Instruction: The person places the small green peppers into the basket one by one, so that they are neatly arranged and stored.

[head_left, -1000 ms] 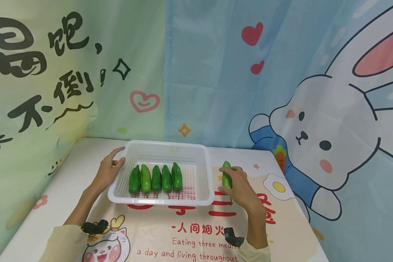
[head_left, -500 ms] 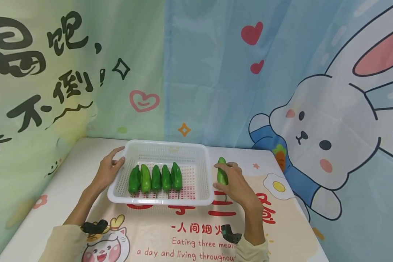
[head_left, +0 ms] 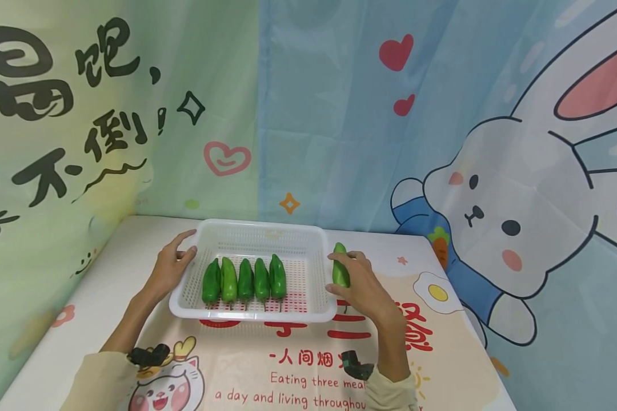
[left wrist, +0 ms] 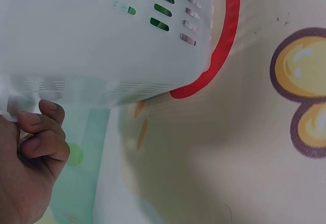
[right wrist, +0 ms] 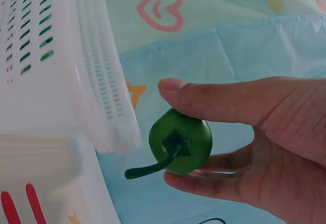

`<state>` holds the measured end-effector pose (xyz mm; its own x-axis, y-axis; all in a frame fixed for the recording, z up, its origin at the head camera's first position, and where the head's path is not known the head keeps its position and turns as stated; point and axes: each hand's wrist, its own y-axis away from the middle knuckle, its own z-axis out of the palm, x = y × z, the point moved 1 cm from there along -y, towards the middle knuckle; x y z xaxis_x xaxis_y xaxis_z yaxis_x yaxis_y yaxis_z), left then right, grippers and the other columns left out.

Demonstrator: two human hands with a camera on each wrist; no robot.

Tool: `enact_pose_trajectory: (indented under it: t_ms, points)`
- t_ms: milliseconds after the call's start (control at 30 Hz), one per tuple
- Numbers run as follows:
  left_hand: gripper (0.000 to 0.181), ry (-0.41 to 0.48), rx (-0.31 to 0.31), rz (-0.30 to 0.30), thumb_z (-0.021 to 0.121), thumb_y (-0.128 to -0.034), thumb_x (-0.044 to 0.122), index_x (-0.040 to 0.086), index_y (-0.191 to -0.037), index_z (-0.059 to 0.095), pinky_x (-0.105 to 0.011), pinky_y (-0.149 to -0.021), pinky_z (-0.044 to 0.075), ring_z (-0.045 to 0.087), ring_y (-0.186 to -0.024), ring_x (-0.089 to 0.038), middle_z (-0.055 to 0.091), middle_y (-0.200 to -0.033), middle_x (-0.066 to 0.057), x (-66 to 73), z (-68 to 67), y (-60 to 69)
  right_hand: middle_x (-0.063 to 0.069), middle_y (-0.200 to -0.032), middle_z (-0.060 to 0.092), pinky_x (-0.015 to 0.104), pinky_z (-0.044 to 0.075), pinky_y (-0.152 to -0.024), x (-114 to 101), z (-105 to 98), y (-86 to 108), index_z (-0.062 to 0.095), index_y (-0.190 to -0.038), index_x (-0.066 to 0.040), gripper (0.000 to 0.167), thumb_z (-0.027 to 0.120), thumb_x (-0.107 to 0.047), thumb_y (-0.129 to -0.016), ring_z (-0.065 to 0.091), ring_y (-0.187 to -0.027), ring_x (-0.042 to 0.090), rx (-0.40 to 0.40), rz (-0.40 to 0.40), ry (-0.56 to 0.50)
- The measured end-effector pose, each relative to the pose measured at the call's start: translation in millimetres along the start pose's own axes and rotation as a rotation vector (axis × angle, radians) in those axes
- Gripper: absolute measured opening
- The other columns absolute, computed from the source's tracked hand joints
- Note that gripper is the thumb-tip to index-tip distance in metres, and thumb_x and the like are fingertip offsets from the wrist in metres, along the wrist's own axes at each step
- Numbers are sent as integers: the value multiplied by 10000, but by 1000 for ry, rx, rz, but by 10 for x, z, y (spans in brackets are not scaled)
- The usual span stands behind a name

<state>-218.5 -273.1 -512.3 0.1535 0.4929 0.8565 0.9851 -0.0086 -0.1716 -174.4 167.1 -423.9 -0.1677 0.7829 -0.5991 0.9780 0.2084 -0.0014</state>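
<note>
A white plastic basket (head_left: 252,315) with slotted walls stands on the table. Several green peppers (head_left: 245,281) lie side by side in its left and middle part, stems toward the front. At the basket's left end my left hand (head_left: 168,268) holds the rim; in the left wrist view its fingers (left wrist: 48,142) curl beneath the edge. My right hand (head_left: 362,288) pinches another green pepper (head_left: 340,271) just outside the basket's right wall. In the right wrist view, thumb and fingers clasp that pepper (right wrist: 196,140) from opposite sides, its stem pointing away from the palm.
A printed cloth (head_left: 308,379) with red lettering covers the table. Behind it hangs a cartoon curtain (head_left: 319,114), which also runs along the left side. Bare basket floor (head_left: 298,282) shows right of the row of peppers.
My right hand has moved left with its pepper, from well right of the basket to beside its right wall. The left hand and the basket have stayed put.
</note>
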Motion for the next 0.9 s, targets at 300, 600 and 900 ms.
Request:
enact_pose_trajectory:
  t_ms: [300,600,900]
  points:
    - [581,5,-8,-4,503,-1171,197,29,-1696,320,-289,-563,628,798,-723,-308,741,-1123,-414,-5,-3,2,199,-1691,390,547,625,-1059,-78,137,-54,569,-1588,-230,703,868,-216,-951,540,-1369,405,10,-49,-23]
    - [575,-1,-7,-5,504,-1169,184,31,-1693,324,-293,-561,631,787,-695,-240,750,-1094,-398,-24,3,5,196,-1646,451,539,630,-1053,-146,182,-97,578,-1578,-190,697,873,-197,-947,557,-1351,359,15,-115,-47]
    - [582,0,-7,-8,510,-1168,194,33,-1695,322,-291,-560,629,792,-711,-282,749,-1089,-401,-9,0,-1,198,-1643,452,535,637,-1040,-174,269,-180,575,-1580,-178,689,864,-186,-955,558,-1340,350,19,-138,-75]
